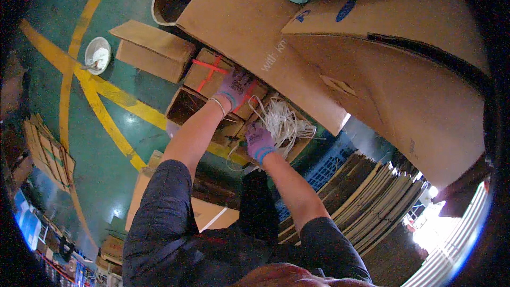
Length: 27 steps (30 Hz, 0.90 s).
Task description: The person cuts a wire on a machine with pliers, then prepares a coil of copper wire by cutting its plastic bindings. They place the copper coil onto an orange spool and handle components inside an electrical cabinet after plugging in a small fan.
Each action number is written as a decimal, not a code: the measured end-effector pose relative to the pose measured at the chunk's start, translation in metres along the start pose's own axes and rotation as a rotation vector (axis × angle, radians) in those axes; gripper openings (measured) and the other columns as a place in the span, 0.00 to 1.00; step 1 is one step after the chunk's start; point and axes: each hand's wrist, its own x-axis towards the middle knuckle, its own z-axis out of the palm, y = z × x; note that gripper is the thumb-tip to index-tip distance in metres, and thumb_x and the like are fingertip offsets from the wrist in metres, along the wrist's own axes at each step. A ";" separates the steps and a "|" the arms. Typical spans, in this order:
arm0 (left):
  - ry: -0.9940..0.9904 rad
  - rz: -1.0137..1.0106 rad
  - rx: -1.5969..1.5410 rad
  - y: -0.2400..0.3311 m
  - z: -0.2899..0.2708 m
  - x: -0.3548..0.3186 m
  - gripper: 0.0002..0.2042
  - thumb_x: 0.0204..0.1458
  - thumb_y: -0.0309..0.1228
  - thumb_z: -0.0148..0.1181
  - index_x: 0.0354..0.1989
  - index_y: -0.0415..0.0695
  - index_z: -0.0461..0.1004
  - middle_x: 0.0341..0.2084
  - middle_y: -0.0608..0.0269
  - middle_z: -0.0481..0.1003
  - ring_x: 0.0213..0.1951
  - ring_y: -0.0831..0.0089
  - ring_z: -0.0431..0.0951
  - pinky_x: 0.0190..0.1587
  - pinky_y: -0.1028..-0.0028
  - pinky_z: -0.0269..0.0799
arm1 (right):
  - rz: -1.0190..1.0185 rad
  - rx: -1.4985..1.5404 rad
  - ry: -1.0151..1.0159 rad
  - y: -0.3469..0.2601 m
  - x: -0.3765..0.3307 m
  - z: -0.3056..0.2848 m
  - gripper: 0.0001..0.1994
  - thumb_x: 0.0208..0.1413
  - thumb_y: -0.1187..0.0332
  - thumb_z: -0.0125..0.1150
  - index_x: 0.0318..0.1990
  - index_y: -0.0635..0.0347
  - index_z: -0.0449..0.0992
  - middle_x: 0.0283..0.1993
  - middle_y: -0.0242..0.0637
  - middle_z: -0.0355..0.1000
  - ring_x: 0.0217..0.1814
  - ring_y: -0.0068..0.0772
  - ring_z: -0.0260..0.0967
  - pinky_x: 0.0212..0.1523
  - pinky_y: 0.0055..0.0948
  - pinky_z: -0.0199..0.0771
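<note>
My left hand (235, 88), in a purple glove, reaches over a small cardboard box (197, 76) with red tape strips crossing its top. Its fingers look stretched out against the box, though their tips are hard to see. More red shows beside that hand. My right hand (259, 139), gloved the same way, is closed at the edge of a box of tangled white string (281, 120). What it holds, if anything, is hidden. A small dark item (231, 138) lies left of it, and a thin pale loop hangs below.
A large cardboard sheet (234, 16) fills the far side. To the left are an open carton (151, 48), a round bin (157, 8) and a bowl of white stuff (98, 56) on the green floor. Stacked flat cardboard (366, 202) stands at the right by a blue crate (324, 172).
</note>
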 end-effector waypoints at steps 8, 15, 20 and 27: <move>0.374 -0.073 0.067 -0.015 0.034 0.046 0.21 0.58 0.37 0.37 0.61 0.50 0.60 0.63 0.63 0.58 0.65 0.60 0.51 0.64 0.52 0.44 | -0.141 -0.937 -0.160 -0.039 -0.018 0.019 0.26 0.48 0.61 0.53 0.56 0.59 0.63 0.60 0.39 0.61 0.60 0.38 0.59 0.58 0.34 0.62; 0.081 0.214 0.243 0.013 0.068 -0.077 0.19 0.56 0.38 0.43 0.56 0.51 0.65 0.55 0.62 0.66 0.54 0.63 0.67 0.56 0.57 0.58 | 0.076 -0.906 0.375 -0.131 -0.082 0.022 0.39 0.44 0.59 0.64 0.62 0.64 0.54 0.59 0.45 0.62 0.57 0.42 0.63 0.60 0.36 0.60; -0.014 0.142 -0.105 0.002 0.134 -0.145 0.21 0.54 0.45 0.47 0.55 0.54 0.65 0.52 0.57 0.67 0.51 0.61 0.70 0.54 0.59 0.62 | 0.161 -1.064 0.068 -0.156 -0.070 0.081 0.37 0.48 0.57 0.60 0.64 0.61 0.52 0.60 0.49 0.59 0.62 0.48 0.57 0.63 0.37 0.56; 0.507 -0.491 -0.750 -0.042 0.101 -0.081 0.30 0.54 0.48 0.47 0.60 0.43 0.57 0.58 0.44 0.59 0.58 0.51 0.62 0.59 0.57 0.58 | 0.413 -1.441 -0.359 -0.097 -0.034 0.134 0.39 0.46 0.60 0.54 0.68 0.47 0.46 0.70 0.47 0.43 0.71 0.46 0.42 0.67 0.36 0.49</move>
